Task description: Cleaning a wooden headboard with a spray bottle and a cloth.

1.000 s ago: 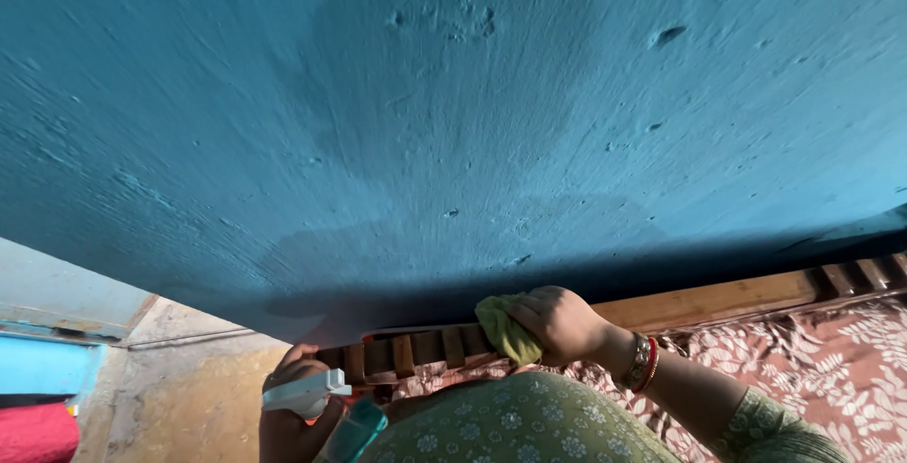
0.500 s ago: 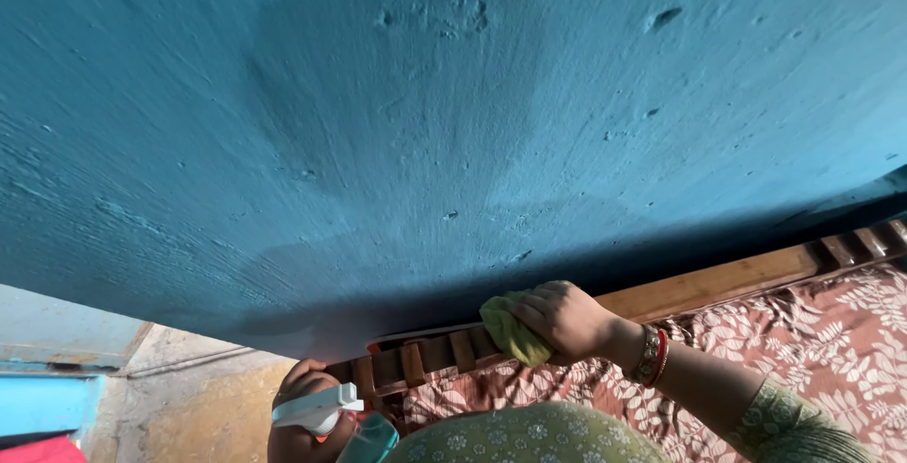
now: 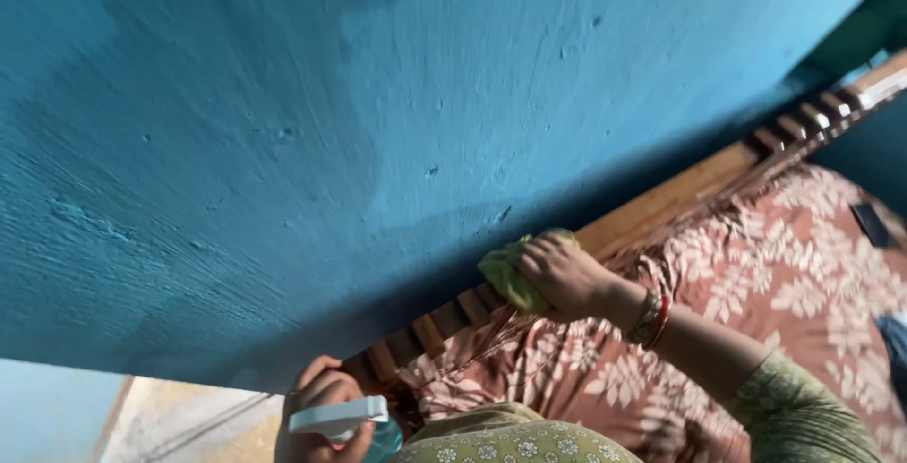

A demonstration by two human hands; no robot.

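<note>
Right hand (image 3: 565, 277): grip closed on a crumpled yellow-green cleaning cloth (image 3: 510, 279), fingers curled over its top, red and gold bangles at the wrist.
Cloth: bunched under the right grip and pressed onto the slatted wooden headboard rail (image 3: 661, 200) of the bed.
Headboard rail: runs out both ways from the right grip, close against the rough teal plastered wall (image 3: 331, 123) just beyond it.
Left hand (image 3: 321, 406): grip wrapped around a spray bottle with a white trigger head and pale teal body (image 3: 345, 420), low and well apart from the cloth.
Bed cover: reddish-brown sheet with white leaf print (image 3: 803, 274), spread beside the right forearm.
</note>
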